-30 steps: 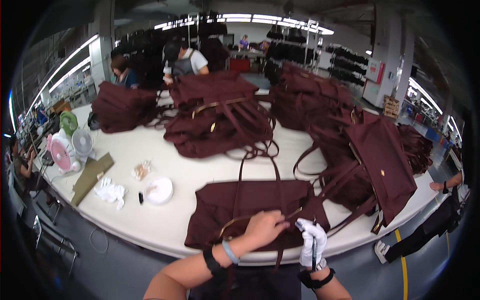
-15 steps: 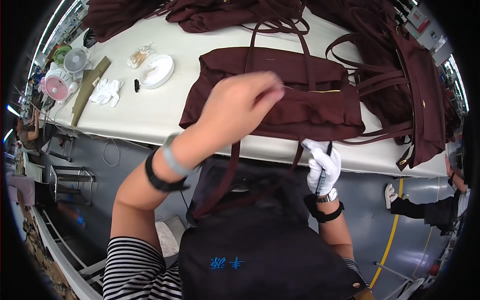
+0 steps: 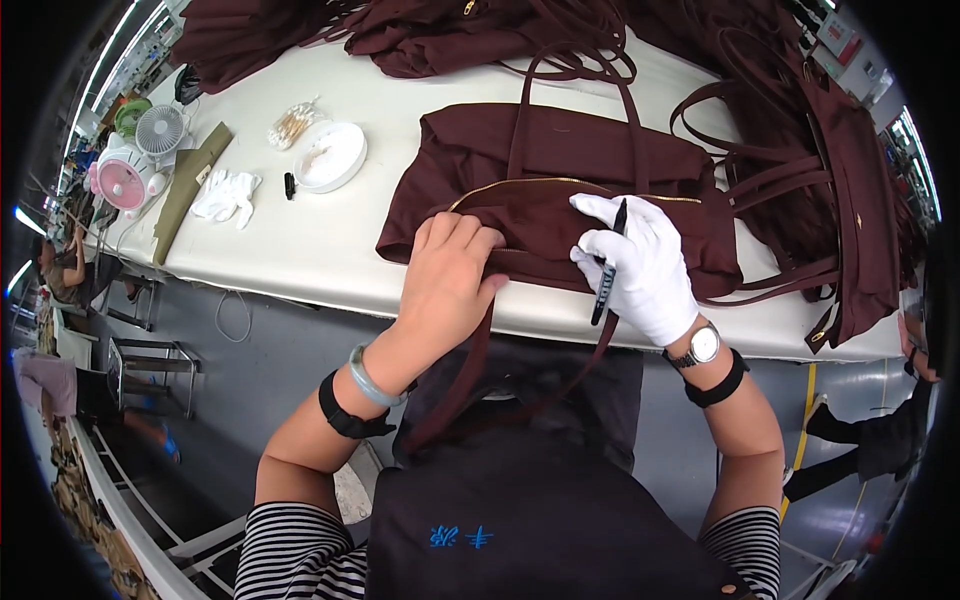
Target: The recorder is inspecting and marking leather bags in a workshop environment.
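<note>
Head view: right hand around pen, left hand closed on bag, dish leftward, bag pile rightward

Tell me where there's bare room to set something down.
The widest bare patch of the white table lies front left, bordered by the white dish, loose glove and near bag. A narrower one runs between the dish and the heaped bags behind. Crowded: the right, with more bags, and the far left, with fans.

Part of the pen (behind gloved fingers) is hidden.
</note>
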{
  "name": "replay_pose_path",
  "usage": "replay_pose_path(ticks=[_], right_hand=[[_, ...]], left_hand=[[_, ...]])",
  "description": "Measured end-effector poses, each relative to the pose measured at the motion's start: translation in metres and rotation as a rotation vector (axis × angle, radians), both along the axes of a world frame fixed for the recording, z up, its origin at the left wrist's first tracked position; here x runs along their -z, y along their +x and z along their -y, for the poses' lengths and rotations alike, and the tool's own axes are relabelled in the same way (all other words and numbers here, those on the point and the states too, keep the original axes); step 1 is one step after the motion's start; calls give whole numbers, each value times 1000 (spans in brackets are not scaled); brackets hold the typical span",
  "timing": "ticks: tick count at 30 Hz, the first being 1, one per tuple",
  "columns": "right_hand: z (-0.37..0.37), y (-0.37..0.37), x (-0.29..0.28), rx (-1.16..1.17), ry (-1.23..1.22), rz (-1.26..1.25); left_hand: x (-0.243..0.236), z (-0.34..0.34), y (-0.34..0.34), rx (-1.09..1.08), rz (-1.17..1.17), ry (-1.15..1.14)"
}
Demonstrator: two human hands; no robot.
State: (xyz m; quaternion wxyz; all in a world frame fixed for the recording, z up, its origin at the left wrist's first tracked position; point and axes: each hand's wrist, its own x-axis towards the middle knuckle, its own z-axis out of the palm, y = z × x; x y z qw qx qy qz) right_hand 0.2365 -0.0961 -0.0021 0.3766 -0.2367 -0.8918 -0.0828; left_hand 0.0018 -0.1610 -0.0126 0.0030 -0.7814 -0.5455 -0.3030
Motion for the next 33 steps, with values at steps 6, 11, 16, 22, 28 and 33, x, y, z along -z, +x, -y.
replay_pose_path(ticks=[6, 11, 16, 22, 28, 33], right_hand=[[-11, 3, -11, 76, -62, -1], [-25, 3, -13, 3, -59, -214], [-18, 5, -10, -9, -156, -319], [-12, 8, -4, -62, 23, -290], [-13, 7, -7, -87, -70, -374], [-23, 1, -11, 32, -128, -414]], left_hand=[[22, 14, -3, 261, -109, 136], [7, 27, -2, 247, -3, -7], [-4, 2, -13, 32, -138, -155], [-24, -17, -21, 93, -11, -545], [-35, -30, -20, 126, -38, -675], [-31, -42, -19, 183, -60, -704]])
